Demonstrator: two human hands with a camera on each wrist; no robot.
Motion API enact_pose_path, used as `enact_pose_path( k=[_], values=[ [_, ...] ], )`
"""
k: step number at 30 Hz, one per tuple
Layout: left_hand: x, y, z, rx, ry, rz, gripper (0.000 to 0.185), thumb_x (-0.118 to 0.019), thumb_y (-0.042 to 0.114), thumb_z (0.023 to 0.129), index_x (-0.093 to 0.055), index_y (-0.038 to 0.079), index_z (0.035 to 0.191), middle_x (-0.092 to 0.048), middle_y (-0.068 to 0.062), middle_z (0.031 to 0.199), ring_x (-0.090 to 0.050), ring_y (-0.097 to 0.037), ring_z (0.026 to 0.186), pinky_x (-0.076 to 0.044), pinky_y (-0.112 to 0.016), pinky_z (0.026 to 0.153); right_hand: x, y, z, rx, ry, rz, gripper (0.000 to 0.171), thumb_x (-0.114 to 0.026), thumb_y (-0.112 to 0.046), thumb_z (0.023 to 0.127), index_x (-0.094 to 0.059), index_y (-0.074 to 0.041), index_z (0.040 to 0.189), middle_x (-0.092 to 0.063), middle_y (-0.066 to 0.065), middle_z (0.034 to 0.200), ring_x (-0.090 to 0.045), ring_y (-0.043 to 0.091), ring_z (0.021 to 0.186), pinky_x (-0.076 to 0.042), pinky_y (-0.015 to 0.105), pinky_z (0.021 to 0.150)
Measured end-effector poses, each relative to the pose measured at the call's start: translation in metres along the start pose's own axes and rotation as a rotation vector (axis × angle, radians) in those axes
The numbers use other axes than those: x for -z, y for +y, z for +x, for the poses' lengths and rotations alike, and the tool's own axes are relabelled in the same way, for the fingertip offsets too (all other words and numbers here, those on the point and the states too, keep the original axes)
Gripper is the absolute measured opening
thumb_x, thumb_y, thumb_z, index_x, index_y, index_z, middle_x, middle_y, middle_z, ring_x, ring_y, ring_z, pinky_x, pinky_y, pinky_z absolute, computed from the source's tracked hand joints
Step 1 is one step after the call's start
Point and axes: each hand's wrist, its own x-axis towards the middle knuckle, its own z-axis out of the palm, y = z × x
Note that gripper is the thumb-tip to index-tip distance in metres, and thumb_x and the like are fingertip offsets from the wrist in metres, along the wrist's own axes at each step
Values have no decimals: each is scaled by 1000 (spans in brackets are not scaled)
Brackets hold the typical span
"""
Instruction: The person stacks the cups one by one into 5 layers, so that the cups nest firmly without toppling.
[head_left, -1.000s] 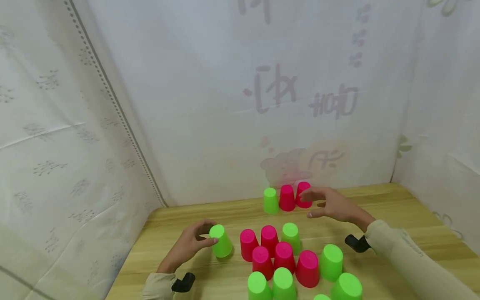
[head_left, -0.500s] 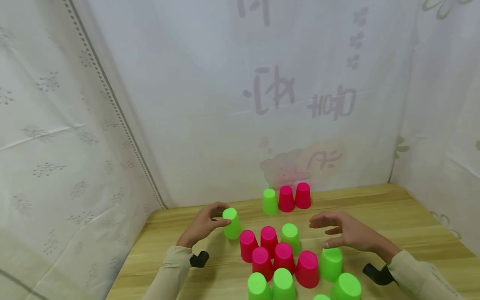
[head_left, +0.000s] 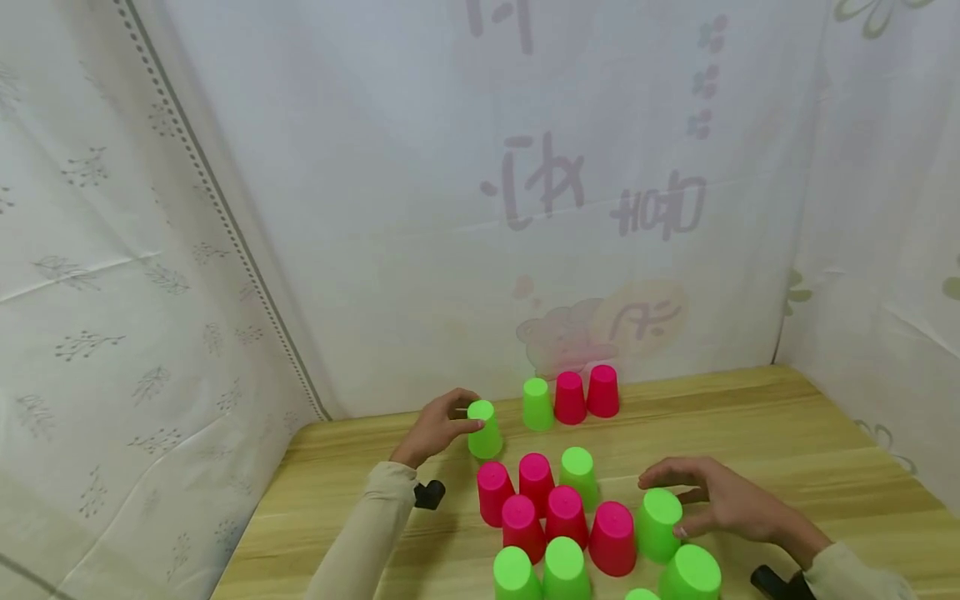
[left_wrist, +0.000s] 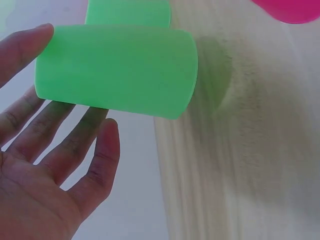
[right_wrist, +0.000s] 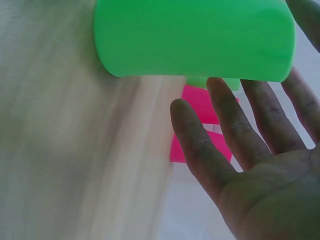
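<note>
On the wooden bench, the left hand grips an upturned green cup just left of the back row of three cups, its fingers curled round the cup's far side and partly hidden. The right hand closes its fingers round another green cup at the right of the near cluster, whose front cups are cut off by the frame edge.

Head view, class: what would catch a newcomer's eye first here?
A cluster of upside-down pink and green cups stands at the near middle of the wooden table. The left hand grips a green cup at far left, beside a back row of three cups; the right hand grips another green cup at the cluster's right.
</note>
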Motion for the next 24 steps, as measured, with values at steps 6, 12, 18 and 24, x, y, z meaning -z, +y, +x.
enact_pose_path(
  k=[6, 12, 18, 24],
  values=[
    [-4, 8, 19, 25, 16, 10, 40, -73, 20, 92, -60, 7, 128, -66, -13, 129, -64, -37, 122, -57, -47, 98, -6, 6, -5, 23, 14, -2, 43, -69, -7, 91, -56, 3, 132, -63, 22, 128, -63, 5, 115, -53, 23, 91],
    [-9, 5, 34, 52, 4, 9, 41, -72, 19, 93, -59, 5, 130, -64, -17, 133, -61, -39, 125, -56, -47, 99, -9, 9, -6, -21, 16, 10, 41, -66, -8, 94, -56, 1, 132, -64, 19, 128, -63, 3, 115, -52, 23, 88],
    [-13, 5, 44, 103, 3, 2, 40, -71, 18, 94, -59, 8, 131, -62, -17, 137, -59, -35, 129, -56, -46, 96, -9, 13, -7, -16, 26, 29, 42, -67, -8, 94, -55, 1, 133, -62, 22, 130, -63, 3, 115, -52, 22, 89],
    [-17, 6, 53, 128, -5, 14, 41, -72, 16, 92, -59, 8, 131, -60, -19, 139, -61, -36, 126, -56, -46, 97, -10, 17, -10, 26, 45, 77, 42, -66, -2, 94, -54, 4, 133, -61, 20, 129, -64, 7, 115, -55, 25, 90]
  ],
)
